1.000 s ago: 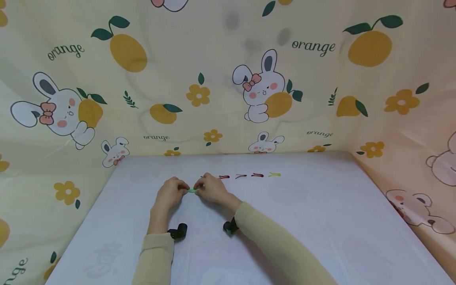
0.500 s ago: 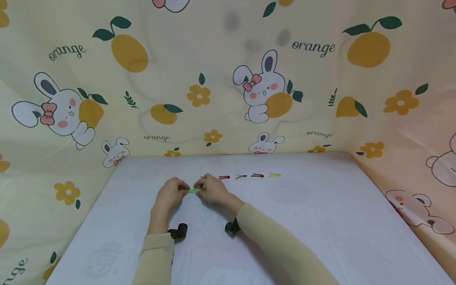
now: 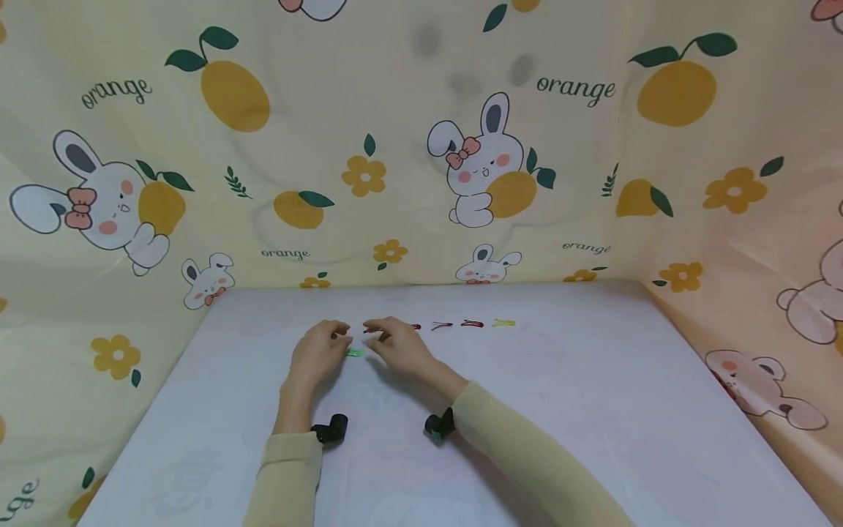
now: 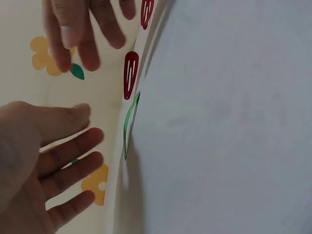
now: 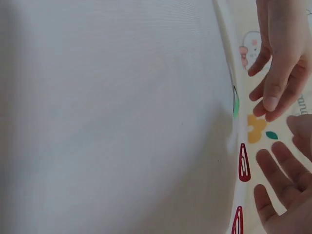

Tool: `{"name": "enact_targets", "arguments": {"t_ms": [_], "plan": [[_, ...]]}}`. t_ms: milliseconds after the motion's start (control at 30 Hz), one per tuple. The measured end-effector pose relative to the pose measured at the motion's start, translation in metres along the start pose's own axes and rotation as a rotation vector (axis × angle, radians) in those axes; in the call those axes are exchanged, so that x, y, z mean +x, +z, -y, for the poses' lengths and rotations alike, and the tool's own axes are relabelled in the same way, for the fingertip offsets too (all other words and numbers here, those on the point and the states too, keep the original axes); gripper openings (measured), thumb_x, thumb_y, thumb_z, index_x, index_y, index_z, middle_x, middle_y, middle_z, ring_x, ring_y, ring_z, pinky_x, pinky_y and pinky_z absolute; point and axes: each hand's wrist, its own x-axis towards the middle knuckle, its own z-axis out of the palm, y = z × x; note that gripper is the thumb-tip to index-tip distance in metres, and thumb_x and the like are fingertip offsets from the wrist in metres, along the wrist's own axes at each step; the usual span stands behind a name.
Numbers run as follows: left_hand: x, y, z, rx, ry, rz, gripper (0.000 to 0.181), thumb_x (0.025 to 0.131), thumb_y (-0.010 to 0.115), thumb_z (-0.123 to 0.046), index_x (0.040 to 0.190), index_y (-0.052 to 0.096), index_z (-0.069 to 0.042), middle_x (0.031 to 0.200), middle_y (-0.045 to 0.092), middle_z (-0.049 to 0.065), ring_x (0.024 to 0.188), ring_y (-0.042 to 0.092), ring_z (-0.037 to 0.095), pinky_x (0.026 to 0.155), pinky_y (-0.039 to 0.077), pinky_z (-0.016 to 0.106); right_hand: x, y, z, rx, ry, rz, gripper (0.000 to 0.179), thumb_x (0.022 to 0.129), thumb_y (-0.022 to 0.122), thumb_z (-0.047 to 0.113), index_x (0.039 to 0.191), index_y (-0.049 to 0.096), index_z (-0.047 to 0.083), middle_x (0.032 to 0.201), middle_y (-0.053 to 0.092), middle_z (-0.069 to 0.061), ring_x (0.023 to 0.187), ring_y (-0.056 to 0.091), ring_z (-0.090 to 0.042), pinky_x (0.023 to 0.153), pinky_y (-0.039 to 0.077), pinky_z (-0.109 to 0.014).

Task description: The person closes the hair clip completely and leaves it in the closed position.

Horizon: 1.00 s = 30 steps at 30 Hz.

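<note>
A green snap hair clip (image 3: 355, 353) lies on the white table between the two hands; in the left wrist view the green clip (image 4: 129, 126) looks bowed. The left hand (image 3: 319, 356) is just left of it, fingers relaxed and holding nothing. On its other side is the right hand (image 3: 405, 349), its fingers spread and apart from the clip. Behind the hands runs a row of dark red hair clips (image 3: 472, 323), with a yellow hair clip (image 3: 504, 322) at its right end. The right hand partly hides the left part of this row.
A white cloth covers the table (image 3: 560, 410). Curtains (image 3: 316, 146) printed with oranges and rabbits rise behind it and at both sides. Black wrist cameras (image 3: 331, 429) are worn at both wrists.
Both hands have let go of the green hair clip and lifted slightly, fingers apart. The right hand has drawn a little to the right. The view has shifted slightly.
</note>
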Motion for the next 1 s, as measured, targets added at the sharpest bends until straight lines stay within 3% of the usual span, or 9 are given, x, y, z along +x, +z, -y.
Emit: {"name": "enact_targets", "arguments": {"t_ms": [200, 433, 733, 1000], "plan": [[0.004, 0.003, -0.009, -0.011, 0.017, -0.059, 0.033, 0.1, 0.069, -0.023, 0.127, 0.071, -0.005, 0.125, 0.07, 0.015, 0.113, 0.066, 0.034, 0.093, 0.053, 0.053, -0.003, -0.008, -0.004, 0.015, -0.068, -0.12, 0.039, 0.101, 0.068, 0.012, 0.14, 0.063, 0.009, 0.135, 0.067, -0.008, 0.11, 0.069, -0.023, 0.099, 0.053, -0.045], [0.017, 0.006, -0.013, -0.015, 0.061, -0.067, 0.028, 0.097, 0.073, -0.018, 0.122, 0.073, -0.005, 0.118, 0.072, 0.012, 0.108, 0.067, 0.032, 0.09, 0.054, 0.051, 0.002, -0.013, -0.008, -0.014, -0.064, -0.218, 0.035, 0.1, 0.069, 0.011, 0.135, 0.066, 0.006, 0.131, 0.069, -0.01, 0.109, 0.07, -0.025, 0.091, 0.057, -0.041], [0.035, 0.007, -0.016, -0.019, 0.03, 0.021, 0.02, 0.096, 0.072, -0.014, 0.115, 0.074, -0.006, 0.112, 0.072, 0.01, 0.104, 0.066, 0.029, 0.089, 0.054, 0.048, 0.011, -0.017, -0.013, -0.041, 0.017, -0.166, 0.035, 0.101, 0.067, 0.013, 0.135, 0.065, 0.005, 0.132, 0.068, -0.011, 0.113, 0.069, -0.027, 0.092, 0.057, -0.041], [0.047, 0.008, -0.013, -0.008, 0.045, 0.095, 0.014, 0.096, 0.07, -0.01, 0.109, 0.074, -0.007, 0.101, 0.072, 0.008, 0.092, 0.066, 0.025, 0.084, 0.054, 0.046, 0.019, -0.014, -0.017, -0.111, 0.106, -0.076, 0.031, 0.102, 0.066, 0.017, 0.132, 0.068, 0.009, 0.129, 0.069, -0.007, 0.116, 0.066, -0.024, 0.097, 0.054, -0.042]]}}
